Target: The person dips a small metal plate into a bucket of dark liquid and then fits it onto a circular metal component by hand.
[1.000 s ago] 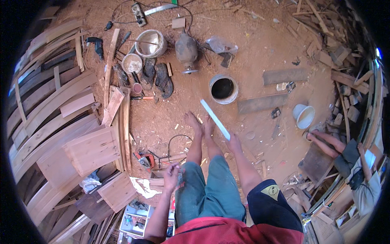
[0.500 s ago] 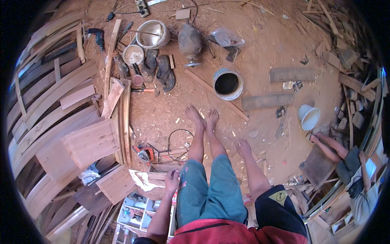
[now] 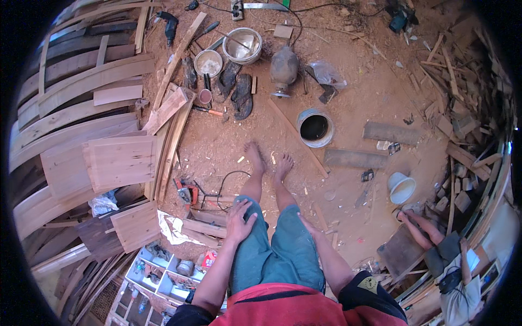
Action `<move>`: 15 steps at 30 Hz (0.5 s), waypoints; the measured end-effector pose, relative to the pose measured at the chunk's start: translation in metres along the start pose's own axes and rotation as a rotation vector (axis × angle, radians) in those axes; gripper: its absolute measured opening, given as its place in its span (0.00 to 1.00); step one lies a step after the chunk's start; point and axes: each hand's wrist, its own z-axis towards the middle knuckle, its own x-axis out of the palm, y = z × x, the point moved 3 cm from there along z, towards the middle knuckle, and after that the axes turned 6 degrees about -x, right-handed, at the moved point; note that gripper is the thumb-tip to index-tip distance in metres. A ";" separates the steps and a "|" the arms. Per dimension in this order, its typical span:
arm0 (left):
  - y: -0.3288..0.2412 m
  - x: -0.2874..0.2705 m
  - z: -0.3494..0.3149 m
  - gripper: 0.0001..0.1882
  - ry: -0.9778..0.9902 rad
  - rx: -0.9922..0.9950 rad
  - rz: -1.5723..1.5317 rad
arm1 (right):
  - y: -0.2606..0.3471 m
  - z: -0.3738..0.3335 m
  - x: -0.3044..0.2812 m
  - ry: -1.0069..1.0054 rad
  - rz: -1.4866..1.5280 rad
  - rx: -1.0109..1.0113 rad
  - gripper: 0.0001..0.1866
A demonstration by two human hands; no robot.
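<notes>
Fingers spread, my left hand [image 3: 239, 221] lies flat on the left knee of my green trousers [image 3: 253, 266]. My right hand [image 3: 309, 224] rests against the outer side of my right thigh, fingers stretched out and partly turned from view. Neither hand holds anything. Left of my left knee, a red power tool [image 3: 187, 193] with a black cord sits on the ground near a small wooden frame [image 3: 204, 228]. Beyond my bare feet stands a bucket [image 3: 321, 143] with dark contents. A hammer [image 3: 211, 112] with an orange handle lies at the far left.
Stacked boards [image 3: 122, 163] fill the left side. Ahead are a white bucket [image 3: 225, 54], a dusty rounded vessel [image 3: 284, 65] and a drill [image 3: 169, 28]. A compartmented box [image 3: 163, 261] stands lower left. Another person [image 3: 451, 277] sits at right near a tilted white bucket [image 3: 401, 189].
My left hand has come down onto my left knee. My right hand has drawn back from the outstretched position to my right thigh. My feet have moved apart, and the view has shifted.
</notes>
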 end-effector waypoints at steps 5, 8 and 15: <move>0.023 0.018 0.008 0.25 0.136 -0.012 0.034 | 0.082 -0.028 0.041 -0.036 -0.551 -0.326 0.37; 0.023 0.016 0.021 0.25 0.214 -0.025 0.112 | 0.164 -0.052 0.076 -0.105 -0.579 -0.511 0.32; 0.023 -0.016 0.093 0.24 0.385 -0.018 -0.090 | 0.235 -0.012 0.119 -0.443 -0.213 -0.738 0.17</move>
